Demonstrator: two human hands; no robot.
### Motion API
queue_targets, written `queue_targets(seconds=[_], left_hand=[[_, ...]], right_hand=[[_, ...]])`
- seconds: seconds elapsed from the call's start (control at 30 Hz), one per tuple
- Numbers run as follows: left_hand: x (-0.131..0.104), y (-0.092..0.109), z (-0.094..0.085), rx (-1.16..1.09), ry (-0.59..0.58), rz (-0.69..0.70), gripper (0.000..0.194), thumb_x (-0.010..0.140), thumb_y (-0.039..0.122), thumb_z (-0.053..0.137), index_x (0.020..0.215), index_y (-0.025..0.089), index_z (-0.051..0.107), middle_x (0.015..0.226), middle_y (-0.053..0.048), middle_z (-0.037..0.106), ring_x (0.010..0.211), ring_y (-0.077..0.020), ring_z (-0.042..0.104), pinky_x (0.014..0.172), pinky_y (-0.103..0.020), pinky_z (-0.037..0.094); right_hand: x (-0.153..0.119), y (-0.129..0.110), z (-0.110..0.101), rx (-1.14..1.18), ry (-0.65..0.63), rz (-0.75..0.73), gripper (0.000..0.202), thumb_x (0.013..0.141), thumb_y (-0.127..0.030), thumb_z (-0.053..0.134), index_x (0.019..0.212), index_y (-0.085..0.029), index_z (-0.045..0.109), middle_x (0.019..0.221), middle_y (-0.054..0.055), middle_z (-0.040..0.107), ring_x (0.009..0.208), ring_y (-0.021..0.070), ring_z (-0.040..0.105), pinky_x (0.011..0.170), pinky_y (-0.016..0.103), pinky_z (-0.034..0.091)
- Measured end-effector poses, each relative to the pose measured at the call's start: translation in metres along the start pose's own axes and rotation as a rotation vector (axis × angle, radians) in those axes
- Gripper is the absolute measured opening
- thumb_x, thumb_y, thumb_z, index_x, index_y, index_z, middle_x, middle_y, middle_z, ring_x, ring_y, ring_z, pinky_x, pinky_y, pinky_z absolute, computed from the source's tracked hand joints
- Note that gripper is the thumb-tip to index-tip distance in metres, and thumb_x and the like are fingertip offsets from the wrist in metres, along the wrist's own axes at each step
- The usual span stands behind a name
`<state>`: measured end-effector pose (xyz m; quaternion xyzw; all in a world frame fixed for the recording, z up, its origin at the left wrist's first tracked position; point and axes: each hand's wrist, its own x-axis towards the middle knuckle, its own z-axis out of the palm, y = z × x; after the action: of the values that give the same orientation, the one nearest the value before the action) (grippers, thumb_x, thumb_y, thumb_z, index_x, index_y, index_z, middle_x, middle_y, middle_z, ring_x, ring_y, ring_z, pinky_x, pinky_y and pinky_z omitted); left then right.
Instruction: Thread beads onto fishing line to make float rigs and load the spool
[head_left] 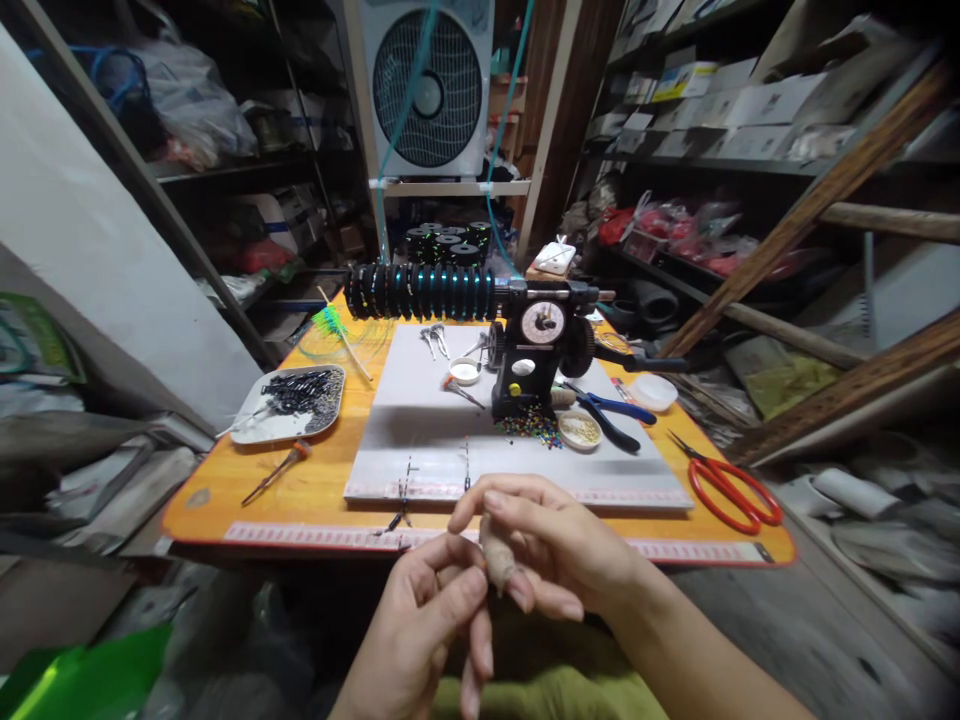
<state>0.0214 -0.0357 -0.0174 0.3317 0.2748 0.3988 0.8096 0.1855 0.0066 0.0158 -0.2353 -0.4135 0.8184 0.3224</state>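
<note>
In front of the table's near edge, my two hands are close together. My right hand [570, 535] curls its fingers around a small beige, cloth-like wrapped piece [496, 555]; its exact kind is unclear. Just left of it, my left hand [439, 610] has thumb and forefinger pinched together, and whatever lies between them is too small to make out. Beyond my hands, thin dark line pieces with small black parts [405, 490] lie over the front edge of a pale board [420, 440].
A black crank device [536, 340] carrying a row of dark spools [424, 290] stands on the board. Loose coloured beads [532, 425], a bead dish [580, 431] and pliers [611, 420] lie near it. Red-handled scissors [735, 490] are at right, a white tray [247, 425] at left.
</note>
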Motion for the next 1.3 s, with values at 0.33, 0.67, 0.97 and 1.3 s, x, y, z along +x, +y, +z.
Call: queue_targets(seconds=[0.33,0.67,0.97,1.3], left_hand=[[0.001,0.004,0.009,-0.092,-0.064,0.058,0.024,0.087,0.035,0.067,0.084,0.011,0.071,0.076,-0.012,0.073,0.065,-0.0136,0.065,0.054,-0.017,0.052],[0.011,-0.012,0.008,-0.143,0.054,0.052,0.02,0.091,0.032,0.063,0.096,0.014,0.069,0.075,-0.007,0.074,0.059,-0.0144,0.07,0.06,-0.022,0.053],[0.021,-0.022,0.004,-0.01,0.106,0.041,0.071,0.1,0.031,0.046,0.157,0.024,0.004,0.082,-0.009,0.075,0.062,-0.0191,0.073,0.06,-0.026,0.048],[0.0,-0.025,-0.017,0.613,0.376,0.168,0.083,0.096,0.052,0.045,0.156,0.025,-0.004,0.089,-0.007,0.072,0.062,-0.0173,0.069,0.069,-0.03,0.052]], right_hand=[[0.007,0.014,0.01,0.106,0.08,-0.054,0.046,0.091,-0.056,0.049,0.064,-0.019,0.041,0.044,-0.005,0.055,0.023,0.0031,0.036,0.023,0.011,0.025],[-0.001,-0.007,-0.002,-0.463,0.3,-0.145,0.041,0.096,-0.052,0.043,0.106,-0.016,0.059,0.051,-0.006,0.055,0.029,0.006,0.035,0.03,0.017,0.025],[0.03,-0.078,-0.018,-1.224,0.704,-0.455,0.04,0.095,-0.022,0.049,0.135,-0.016,0.056,0.054,-0.003,0.057,0.053,0.0149,0.051,0.064,0.029,0.037],[0.064,-0.098,-0.021,-1.312,0.72,-0.477,0.015,0.089,-0.018,0.054,0.084,-0.013,0.067,0.048,-0.001,0.054,0.05,0.0136,0.05,0.058,0.027,0.036]])
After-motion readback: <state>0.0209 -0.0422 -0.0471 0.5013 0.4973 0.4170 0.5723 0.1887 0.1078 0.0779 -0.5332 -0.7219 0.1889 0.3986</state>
